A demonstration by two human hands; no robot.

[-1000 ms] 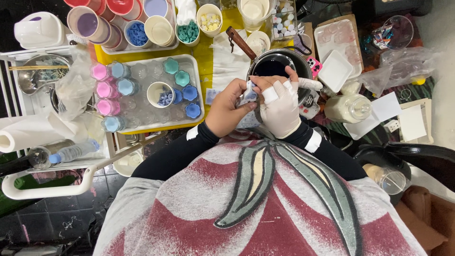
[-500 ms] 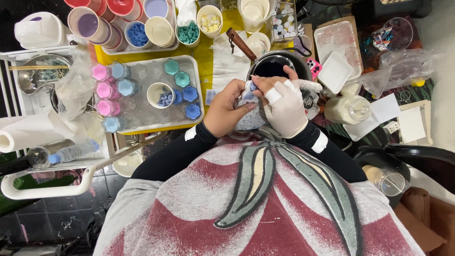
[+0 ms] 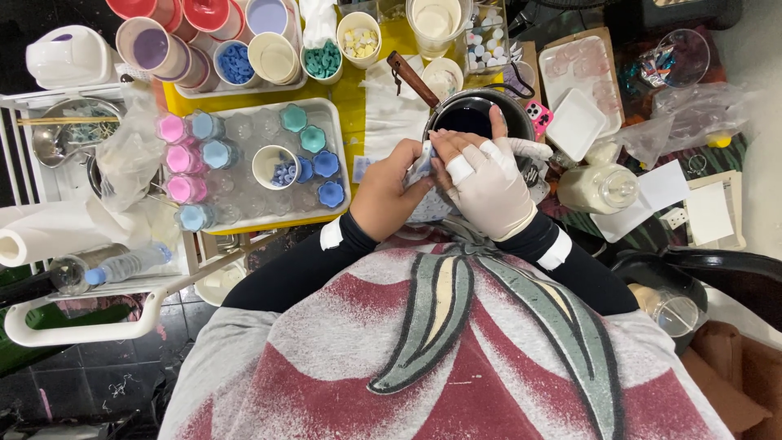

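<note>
My bare left hand (image 3: 389, 198) and my right hand (image 3: 486, 186), which wears a pale glove, meet in front of my chest. Together they close around a small bluish-white object (image 3: 423, 165), mostly hidden between the fingers. Just beyond the hands stands a dark pot (image 3: 481, 114) of dark liquid with a wooden handle (image 3: 410, 75). To the left lies a white tray (image 3: 336, 112) holding pink, light-blue, teal and blue flower-shaped pieces and a small bowl (image 3: 275, 165) of blue bits.
Cups and bowls (image 3: 220, 33) of coloured pieces crowd the yellow table's far side. A paper towel roll (image 3: 49, 232) and a water bottle (image 3: 114, 265) lie at the left. A lidded jar (image 3: 601, 187), paper sheets (image 3: 664, 191) and white trays (image 3: 575, 122) sit at the right.
Both hands stay together on the small object. The gloved fingers have shifted slightly over it, toward the pot.
</note>
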